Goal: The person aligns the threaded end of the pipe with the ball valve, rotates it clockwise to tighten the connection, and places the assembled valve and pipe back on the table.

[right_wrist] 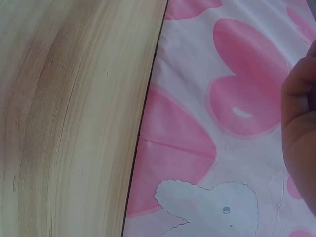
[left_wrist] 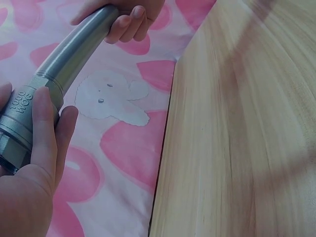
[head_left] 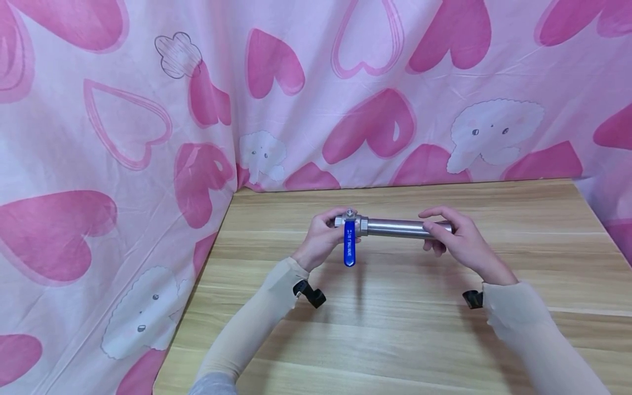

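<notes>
A steel ball valve with a blue lever handle is joined to a straight steel pipe, held level above the table. My left hand grips the valve body, with fingers behind and thumb in front; the left wrist view shows "1000 WOG" on the valve body. Around the pipe's right end curls my right hand, its thumb lying along the front. In the right wrist view only the edge of the right hand shows, and the pipe is out of sight.
Beneath both hands lies a wood-grain table. A pink curtain with hearts and white cartoon animals hangs along the table's back and left edges. A black camera mount sits at the left wrist, another mount at the right.
</notes>
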Demonstrator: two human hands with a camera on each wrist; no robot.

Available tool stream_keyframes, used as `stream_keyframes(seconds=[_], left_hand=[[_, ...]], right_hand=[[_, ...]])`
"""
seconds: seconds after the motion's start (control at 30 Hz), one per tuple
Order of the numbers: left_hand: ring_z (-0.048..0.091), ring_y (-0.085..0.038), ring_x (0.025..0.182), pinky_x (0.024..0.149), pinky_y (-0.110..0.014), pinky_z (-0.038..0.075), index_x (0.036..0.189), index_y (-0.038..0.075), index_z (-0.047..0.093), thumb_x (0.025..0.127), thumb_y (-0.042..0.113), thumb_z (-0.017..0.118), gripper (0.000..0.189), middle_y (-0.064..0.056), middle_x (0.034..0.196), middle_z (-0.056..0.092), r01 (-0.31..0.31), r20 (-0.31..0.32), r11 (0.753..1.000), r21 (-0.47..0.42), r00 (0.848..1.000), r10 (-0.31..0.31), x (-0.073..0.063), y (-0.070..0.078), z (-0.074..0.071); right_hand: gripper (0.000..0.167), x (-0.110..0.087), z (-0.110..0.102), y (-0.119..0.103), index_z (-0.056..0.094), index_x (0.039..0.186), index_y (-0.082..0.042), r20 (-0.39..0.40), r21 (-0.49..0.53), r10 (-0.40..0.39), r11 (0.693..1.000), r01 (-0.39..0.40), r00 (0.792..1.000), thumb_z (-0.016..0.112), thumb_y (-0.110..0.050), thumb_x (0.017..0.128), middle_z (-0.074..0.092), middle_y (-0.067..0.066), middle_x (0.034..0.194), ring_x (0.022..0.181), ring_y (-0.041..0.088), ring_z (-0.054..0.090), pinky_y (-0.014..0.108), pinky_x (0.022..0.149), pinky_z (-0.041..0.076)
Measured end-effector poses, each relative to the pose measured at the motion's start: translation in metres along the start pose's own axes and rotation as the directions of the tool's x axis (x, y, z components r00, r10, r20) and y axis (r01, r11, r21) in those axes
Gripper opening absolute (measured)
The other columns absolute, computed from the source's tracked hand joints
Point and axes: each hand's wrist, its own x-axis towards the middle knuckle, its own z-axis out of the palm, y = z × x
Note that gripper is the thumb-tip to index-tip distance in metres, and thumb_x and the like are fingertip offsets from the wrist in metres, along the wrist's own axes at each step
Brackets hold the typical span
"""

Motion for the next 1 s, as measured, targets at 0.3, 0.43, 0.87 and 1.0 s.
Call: stream_keyframes(seconds=[0.3, 0.43, 0.87, 1.0], left_hand=[[0.058, -0.022, 0.105, 0.086, -0.043, 0.059, 0.128, 0.0, 0.058, 0.088, 0.004, 0.068, 0.041, -0.012, 0.121, 0.055, 0.018, 0.0, 0.999, 0.03, 1.0, -0.018, -0.0019, 0.0021, 0.0013], [0.058, -0.022, 0.106, 0.087, -0.042, 0.058, 0.128, 0.001, 0.058, 0.088, 0.004, 0.068, 0.041, -0.013, 0.122, 0.054, 0.024, -0.01, 0.999, 0.031, 1.0, -0.024, -0.0017, 0.0019, 0.0019], [0.059, -0.021, 0.107, 0.089, -0.043, 0.057, 0.13, 0.001, 0.056, 0.088, 0.004, 0.066, 0.043, -0.014, 0.124, 0.054, 0.031, -0.033, 0.999, 0.014, 0.999, -0.03, 0.0004, -0.0006, 0.001], [0.059, -0.021, 0.108, 0.088, -0.042, 0.058, 0.13, 0.0, 0.056, 0.089, 0.003, 0.065, 0.042, -0.014, 0.125, 0.054, 0.041, -0.042, 0.999, -0.008, 0.998, -0.042, 0.0017, -0.002, 0.0009]], right_hand=[[0.023, 0.0004, -0.0002, 0.0032, 0.057, 0.12, -0.007, -0.005, -0.043, 0.0, 0.999, 0.0, 1.0, 0.051, -0.02, 0.101, 0.068, 0.003, 0.069, 0.055, 0.018, 0.061, 0.028, 0.05, 0.054], [0.022, 0.0004, -0.0008, 0.0027, 0.058, 0.118, -0.009, -0.002, -0.038, 0.006, 0.999, -0.006, 1.0, 0.055, -0.019, 0.099, 0.07, 0.004, 0.072, 0.055, 0.019, 0.061, 0.027, 0.051, 0.053], [0.045, -0.0018, 0.0025, 0.0004, 0.062, 0.12, -0.016, -0.079, -0.147, 0.037, 0.988, -0.048, 0.996, 0.08, -0.014, 0.079, 0.062, -0.008, 0.11, 0.085, 0.01, 0.063, 0.024, 0.067, 0.058], [0.042, -0.0022, 0.0031, -0.0014, 0.062, 0.119, -0.016, -0.096, -0.139, 0.018, 0.99, -0.031, 0.995, 0.079, -0.012, 0.08, 0.063, -0.013, 0.107, 0.083, 0.009, 0.063, 0.024, 0.066, 0.059]])
